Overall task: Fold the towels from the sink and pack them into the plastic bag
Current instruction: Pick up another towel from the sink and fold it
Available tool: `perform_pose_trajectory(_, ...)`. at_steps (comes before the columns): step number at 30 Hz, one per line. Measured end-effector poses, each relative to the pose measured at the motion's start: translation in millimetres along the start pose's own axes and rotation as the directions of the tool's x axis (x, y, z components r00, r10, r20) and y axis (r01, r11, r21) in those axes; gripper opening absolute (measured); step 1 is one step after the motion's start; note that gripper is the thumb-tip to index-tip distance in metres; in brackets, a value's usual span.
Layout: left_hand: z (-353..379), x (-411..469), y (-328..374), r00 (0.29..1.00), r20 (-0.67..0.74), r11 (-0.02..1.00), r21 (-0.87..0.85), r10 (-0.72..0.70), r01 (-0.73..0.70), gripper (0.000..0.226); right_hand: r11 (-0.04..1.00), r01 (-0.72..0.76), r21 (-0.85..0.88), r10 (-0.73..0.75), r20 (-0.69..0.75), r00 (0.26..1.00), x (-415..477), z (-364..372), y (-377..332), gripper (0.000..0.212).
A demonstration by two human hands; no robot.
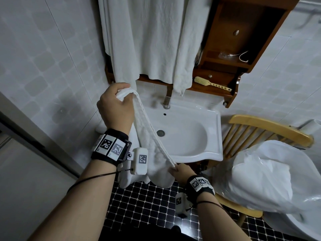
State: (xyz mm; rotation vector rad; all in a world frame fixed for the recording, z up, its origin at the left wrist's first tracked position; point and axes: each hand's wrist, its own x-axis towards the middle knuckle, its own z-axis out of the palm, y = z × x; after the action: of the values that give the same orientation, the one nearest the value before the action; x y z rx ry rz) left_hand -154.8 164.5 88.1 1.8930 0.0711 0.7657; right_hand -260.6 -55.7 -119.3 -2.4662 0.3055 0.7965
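Your left hand (114,105) is fisted round the top end of the towel (145,134), up by the sink's (219,131) back-left corner. Your right hand (180,171) pinches the low end off the front edge, probably a corner. The towel's long axis runs hand to hand, and the plastic bag (257,174) sits nearer your right.

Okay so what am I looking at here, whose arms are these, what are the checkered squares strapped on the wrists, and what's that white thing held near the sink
No machine here: a person wears a camera on the head, looking down at their own hands. The wrist bands carry printed square markers. The left hand grips the top end of a white towel, and the right hand pinches its lower end, stretching it in front of the sink. A plastic bag rests on a wooden chair at right.
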Motion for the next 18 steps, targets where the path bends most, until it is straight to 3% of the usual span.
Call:
perform_pose_trajectory(5,0.2,-1.0,-1.6,1.0,-0.006,1.0,0.013,0.021,-0.02,0.022,0.975,-0.088,0.205,0.119,-0.145,0.982,2.8,6.9,13.6,0.051)
perform_pose_trajectory(11,-1.0,0.5,-4.0,1.0,-0.011,1.0,0.019,0.01,-0.01,0.023,0.917,-0.157,0.366,0.295,-0.362,0.884,9.8,3.6,28.2,0.061)
perform_pose_trajectory(15,0.0,-0.8,-0.5,1.0,-0.018,1.0,0.021,0.007,-0.007,0.024,0.943,-0.096,0.319,0.257,-0.512,0.82,6.6,0.1,25.9,0.05)
perform_pose_trajectory(18,0.5,-1.0,1.1,1.0,-0.016,1.0,0.021,0.017,-0.016,0.023,0.908,0.004,0.42,0.268,-0.587,0.764,4.4,0.2,24.4,0.041)
